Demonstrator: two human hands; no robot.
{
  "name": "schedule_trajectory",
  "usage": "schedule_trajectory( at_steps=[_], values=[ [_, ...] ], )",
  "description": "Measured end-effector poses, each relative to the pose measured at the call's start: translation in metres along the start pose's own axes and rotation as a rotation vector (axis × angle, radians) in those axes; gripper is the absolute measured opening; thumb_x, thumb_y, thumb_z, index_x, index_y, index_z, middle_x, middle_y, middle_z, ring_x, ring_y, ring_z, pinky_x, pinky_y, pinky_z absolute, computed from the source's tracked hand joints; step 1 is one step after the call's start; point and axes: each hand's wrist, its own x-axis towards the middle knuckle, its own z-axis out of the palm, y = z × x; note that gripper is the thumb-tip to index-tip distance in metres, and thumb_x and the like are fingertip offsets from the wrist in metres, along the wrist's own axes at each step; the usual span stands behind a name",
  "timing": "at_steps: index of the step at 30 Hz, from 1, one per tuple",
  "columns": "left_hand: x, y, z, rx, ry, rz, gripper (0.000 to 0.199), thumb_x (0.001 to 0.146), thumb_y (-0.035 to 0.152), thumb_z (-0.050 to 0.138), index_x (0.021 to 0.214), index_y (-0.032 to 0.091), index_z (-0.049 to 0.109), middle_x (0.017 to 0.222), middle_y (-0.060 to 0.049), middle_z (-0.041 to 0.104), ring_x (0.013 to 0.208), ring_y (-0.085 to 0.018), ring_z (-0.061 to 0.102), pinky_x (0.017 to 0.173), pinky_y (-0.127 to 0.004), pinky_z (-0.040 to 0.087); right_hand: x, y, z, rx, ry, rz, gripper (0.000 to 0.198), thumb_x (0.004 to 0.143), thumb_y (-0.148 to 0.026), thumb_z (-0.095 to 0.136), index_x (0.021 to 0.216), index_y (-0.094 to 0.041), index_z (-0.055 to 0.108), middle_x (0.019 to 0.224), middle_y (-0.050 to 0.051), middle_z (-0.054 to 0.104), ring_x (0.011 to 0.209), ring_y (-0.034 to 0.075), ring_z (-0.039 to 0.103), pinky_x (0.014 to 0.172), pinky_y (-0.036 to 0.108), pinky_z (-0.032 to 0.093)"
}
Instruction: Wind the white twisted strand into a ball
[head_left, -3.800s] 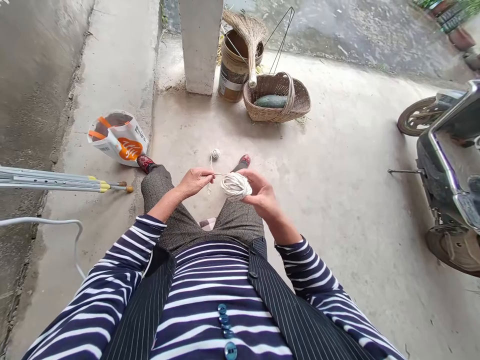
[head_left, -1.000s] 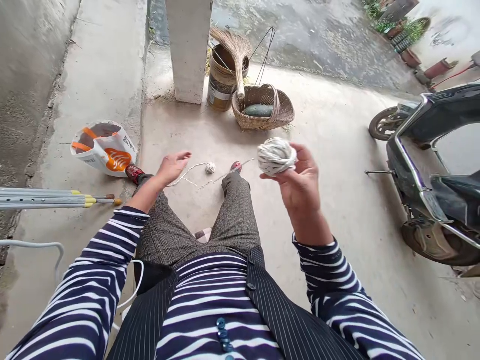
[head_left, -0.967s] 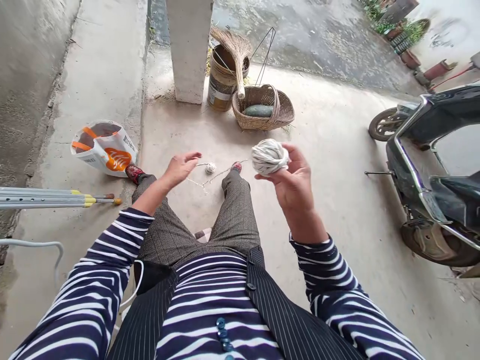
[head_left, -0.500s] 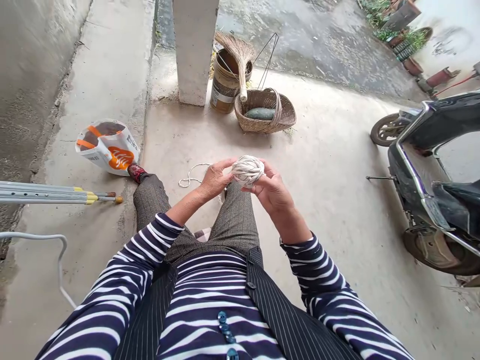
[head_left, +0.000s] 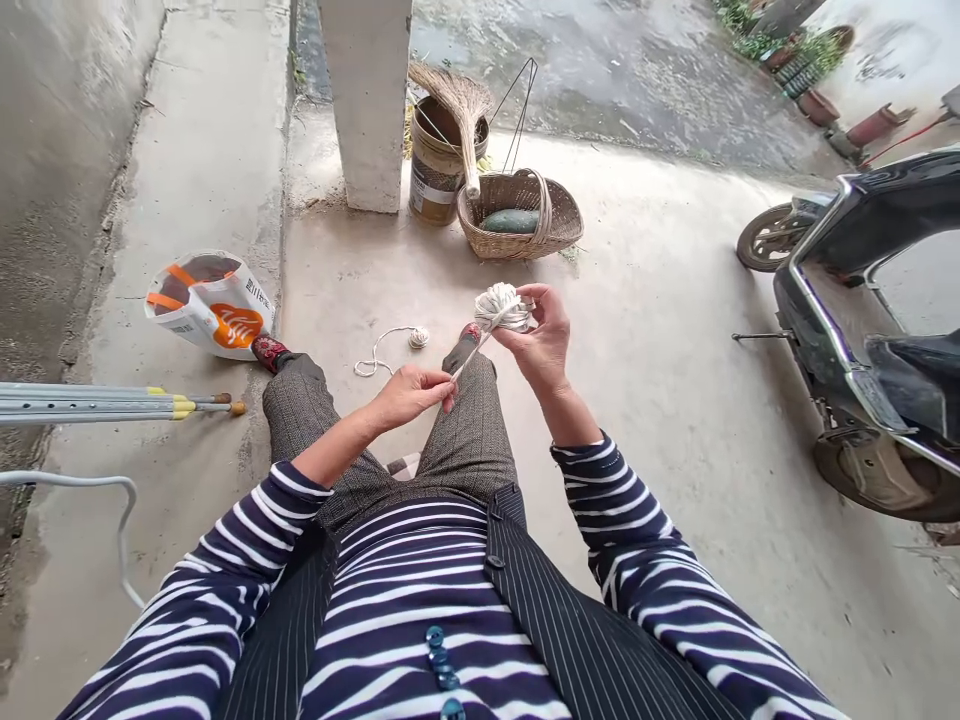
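Here, the left hand (head_left: 411,396) pinched a white strand (head_left: 475,350) that ran toward one o'clock, to the cord ball (head_left: 497,306) gripped by the right hand (head_left: 547,338). Beyond, at the left hand's twelve o'clock, a smaller ball (head_left: 418,338) lay on the floor (head_left: 637,400).

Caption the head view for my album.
Left hand pinches a thin white cord; right hand holds a round white cord ball.

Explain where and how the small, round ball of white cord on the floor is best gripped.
Probably pinch the small, round ball of white cord around its near and far sides, from above. It sits on the pale grey floor with its top uncovered. Its loose white strand trails off left and the patterned red shoe is to the right, so those sides suit less.
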Motion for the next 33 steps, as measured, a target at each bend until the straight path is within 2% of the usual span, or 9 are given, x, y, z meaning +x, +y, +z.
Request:
schedule_trajectory(
  at_steps=[3, 9, 13, 16, 19, 22, 25, 28, 33],
  values=[
    [-0.016, 0.008, -0.008, 0.111, -0.034, -0.053, 0.035, 0.091, 0.038, 0.057, 0.065, 0.018, 0.069, 0.069, -0.004, 0.071, 0.066, -0.015, 0.062, 0.067, -0.026, 0.047, -0.001, 0.025, 0.007, -0.190, -0.021, -0.027, 0.040, 0.068, -0.028, 0.077, 0.104, -0.024, 0.060, 0.108, 0.005, 0.062, 0.099, 0.023, 0.059, 0.088, 0.037, 0.053],
    [-0.036, 0.032, -0.031, 0.329, -0.051, -0.044, 0.034, 0.091, 0.038, 0.057, 0.065, 0.020, 0.069, 0.070, -0.003, 0.071, 0.067, -0.016, 0.062, 0.067, -0.026, 0.045, -0.017, 0.051, 0.025, -0.184, -0.119, 0.033, 0.040, 0.067, -0.029, 0.077, 0.103, -0.022, 0.062, 0.105, 0.004, 0.064, 0.095, 0.022, 0.061, 0.086, 0.035, 0.050],
    [-0.025, 0.042, -0.038, 0.545, 0.077, 0.094, 0.032, 0.092, 0.035, 0.056, 0.067, 0.022, 0.072, 0.064, -0.002, 0.069, 0.070, -0.018, 0.061, 0.089, -0.032, 0.050, -0.039, 0.050, 0.036, -0.187, -0.293, -0.028, 0.037, 0.067, -0.019, 0.073, 0.103, -0.021, 0.063, 0.105, 0.006, 0.062, 0.100, 0.024, 0.060, 0.091, 0.037, 0.049],
    [-0.009, 0.038, -0.044, 0.715, 0.168, 0.165, 0.025, 0.092, 0.031, 0.058, 0.078, 0.023, 0.077, 0.073, -0.001, 0.074, 0.074, -0.018, 0.063, 0.112, -0.041, 0.041, -0.057, 0.042, 0.043, -0.138, -0.406, -0.046, 0.041, 0.064, -0.011, 0.068, 0.103, -0.023, 0.063, 0.109, 0.006, 0.063, 0.104, 0.025, 0.060, 0.094, 0.038, 0.050],
    [0.005, 0.024, -0.053, 0.801, 0.226, 0.138, 0.022, 0.090, 0.025, 0.058, 0.086, 0.022, 0.079, 0.082, -0.003, 0.078, 0.080, -0.019, 0.065, 0.119, -0.043, 0.034, -0.070, 0.033, 0.046, -0.038, -0.454, 0.019, 0.044, 0.061, -0.012, 0.065, 0.104, -0.023, 0.063, 0.109, 0.006, 0.063, 0.102, 0.024, 0.059, 0.089, 0.036, 0.051],
    [0.012, 0.005, -0.059, 0.787, 0.239, 0.101, 0.022, 0.088, 0.022, 0.057, 0.089, 0.022, 0.079, 0.084, -0.003, 0.077, 0.084, -0.020, 0.066, 0.120, -0.044, 0.032, -0.078, 0.026, 0.048, 0.183, -0.516, 0.193, 0.046, 0.060, -0.018, 0.067, 0.105, -0.024, 0.061, 0.098, 0.001, 0.062, 0.084, 0.019, 0.057, 0.070, 0.028, 0.049],
    [0.013, -0.015, -0.057, 0.653, 0.231, 0.056, 0.023, 0.088, 0.029, 0.058, 0.083, 0.020, 0.079, 0.079, -0.003, 0.074, 0.080, -0.020, 0.065, 0.106, -0.039, 0.045, -0.082, 0.018, 0.047, 0.356, -0.558, 0.352, 0.048, 0.060, -0.021, 0.073, 0.106, -0.026, 0.059, 0.082, -0.004, 0.058, 0.070, 0.014, 0.053, 0.061, 0.024, 0.043],
    [0.012, -0.034, -0.051, 0.429, 0.212, 0.003, 0.030, 0.086, 0.039, 0.058, 0.081, 0.018, 0.079, 0.076, -0.004, 0.072, 0.079, -0.021, 0.065, 0.080, -0.030, 0.051, -0.081, 0.007, 0.046, 0.468, -0.534, 0.393, 0.053, 0.057, -0.022, 0.083, 0.104, -0.027, 0.059, 0.086, -0.004, 0.062, 0.073, 0.014, 0.058, 0.065, 0.025, 0.047],
    [0.007, -0.055, -0.033, 0.235, 0.168, -0.073, 0.031, 0.082, 0.045, 0.064, 0.073, 0.017, 0.075, 0.073, -0.003, 0.072, 0.075, -0.020, 0.065, 0.074, -0.028, 0.050, -0.069, -0.004, 0.043, 0.582, -0.471, 0.367, 0.075, 0.055, -0.030, 0.092, 0.123, -0.030, 0.060, 0.106, 0.001, 0.069, 0.090, 0.020, 0.066, 0.081, 0.033, 0.056]
  ],
)
